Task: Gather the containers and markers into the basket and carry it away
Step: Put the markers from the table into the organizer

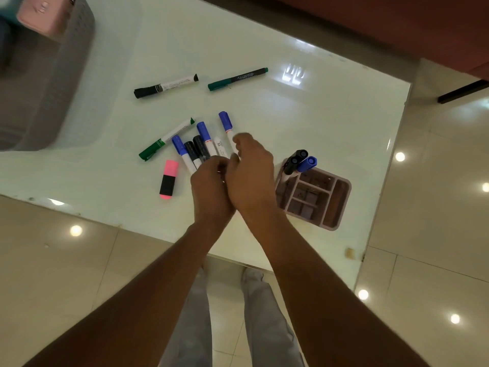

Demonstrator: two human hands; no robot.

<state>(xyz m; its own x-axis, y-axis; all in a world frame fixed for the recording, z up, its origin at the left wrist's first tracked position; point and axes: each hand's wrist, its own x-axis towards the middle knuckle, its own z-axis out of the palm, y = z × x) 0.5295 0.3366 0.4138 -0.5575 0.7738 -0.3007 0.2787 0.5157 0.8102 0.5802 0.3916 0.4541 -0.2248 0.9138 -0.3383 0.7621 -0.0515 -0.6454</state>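
At the near edge of the white table [317, 115], both hands meet above the markers. The left hand [210, 189] has its fingers curled round the lower ends of a bunch of markers [203, 144], which fans out away from the person with blue and black caps. The right hand [251, 176] presses against the left one with its fingers bent over a blue-capped marker [225, 121] at the right side of the fan; whether it actually pinches that marker cannot be told.

Just left of the hands lies a pink highlighter [169, 181], and just right stands a dusky pink desk organizer [341, 205] with two black markers and a blue one upright in its far-left compartment. A green marker [166, 139] lies beside the fan. Farther off, well apart from the hands, lie a black marker [165, 86] and a teal pen [238, 78]. At the far left corner stands the grey basket [74, 49], blurred, holding a pink container [39, 14].
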